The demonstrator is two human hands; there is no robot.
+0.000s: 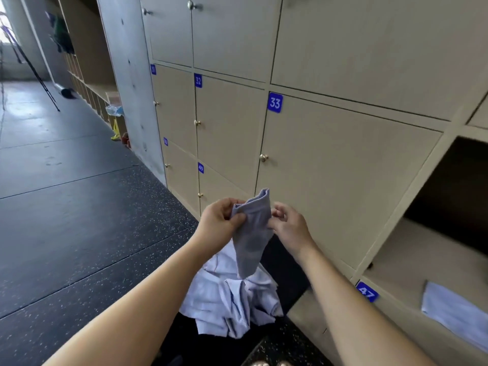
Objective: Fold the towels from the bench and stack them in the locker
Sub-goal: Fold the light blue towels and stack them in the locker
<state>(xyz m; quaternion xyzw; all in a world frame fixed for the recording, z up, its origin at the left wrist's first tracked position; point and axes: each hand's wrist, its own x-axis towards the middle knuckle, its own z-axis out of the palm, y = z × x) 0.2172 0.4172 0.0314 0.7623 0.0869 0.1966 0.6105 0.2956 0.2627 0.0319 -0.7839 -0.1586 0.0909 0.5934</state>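
Note:
I hold a grey-blue towel [252, 233] up in front of the lockers, folded into a narrow strip that hangs down. My left hand [220, 221] pinches its upper left edge, and my right hand [289, 225] grips its right edge with curled fingers. Below my hands a heap of crumpled pale blue towels [232, 299] lies on a dark bench [287, 265]. At the right an open locker [412, 262] holds one flat folded pale towel [454, 315] near its front.
Beige locker doors numbered 31, 32, 33 [274, 103], 49 and 47 [367, 292] fill the wall ahead. Dark speckled rubber floor [79, 220] stretches to the left. Far back left stand cubby shelves [89, 88], a tripod leg and small clutter.

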